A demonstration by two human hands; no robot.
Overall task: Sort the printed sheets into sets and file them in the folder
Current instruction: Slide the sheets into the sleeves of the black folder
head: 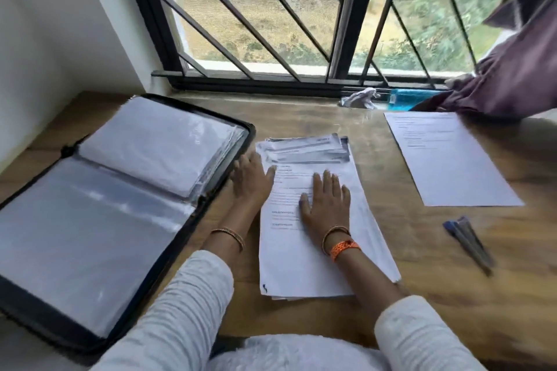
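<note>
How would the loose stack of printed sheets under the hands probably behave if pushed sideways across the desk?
The stack of printed sheets would probably fan apart: its edges are already uneven. Lifted, it would likely flop. The right hand pressing flat probably steadies it.

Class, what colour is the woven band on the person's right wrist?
Orange with dark flecks: the woven band sits beside thin bangles. The head view shows it.
</note>
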